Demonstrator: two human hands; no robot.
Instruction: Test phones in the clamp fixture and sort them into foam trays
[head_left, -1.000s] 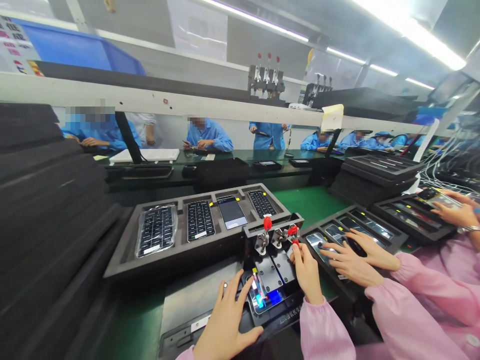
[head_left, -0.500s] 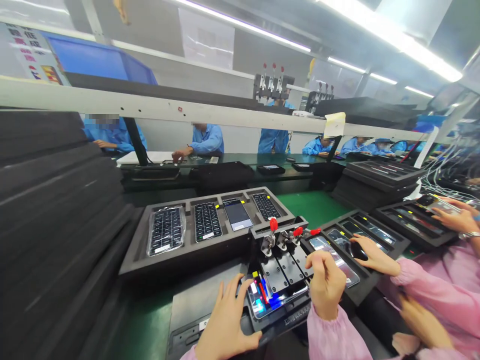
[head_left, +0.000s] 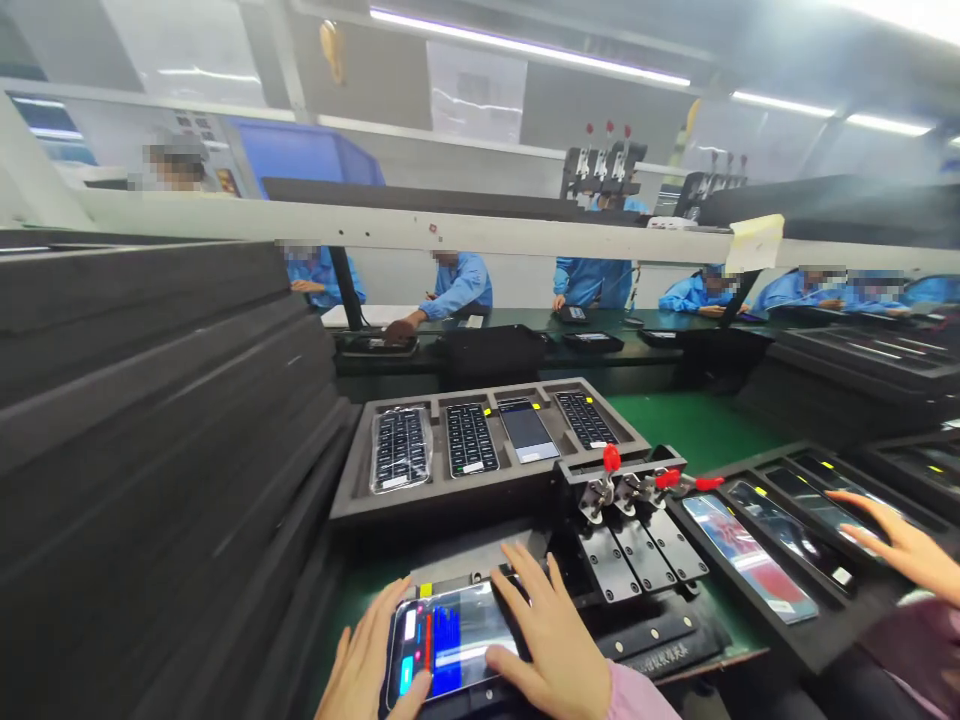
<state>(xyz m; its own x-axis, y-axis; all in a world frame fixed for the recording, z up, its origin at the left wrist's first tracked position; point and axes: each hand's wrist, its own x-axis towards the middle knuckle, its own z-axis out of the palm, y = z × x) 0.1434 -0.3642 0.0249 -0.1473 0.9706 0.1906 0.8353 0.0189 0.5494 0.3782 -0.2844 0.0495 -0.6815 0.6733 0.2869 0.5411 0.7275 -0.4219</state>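
Note:
A smartphone with a lit screen of blue, red and white blocks lies sideways, low in the view. My left hand grips its left end, thumb on the near edge. Around its right end is my right hand, fingers over the far side and thumb on the screen. Just right of my hands stands a black clamp fixture with metal plates and red-tipped levers. One lever points up; the two others lean to the right. The phone is out of the fixture.
A foam tray behind holds several phones. At right, another tray holds phones, with a co-worker's hand over it. Stacked black foam trays rise at left. A white shelf beam crosses ahead; co-workers in blue sit beyond.
The smartphone has come out of the fixture to the left. My right hand has left the levers and now holds the phone with my left. The view has turned left.

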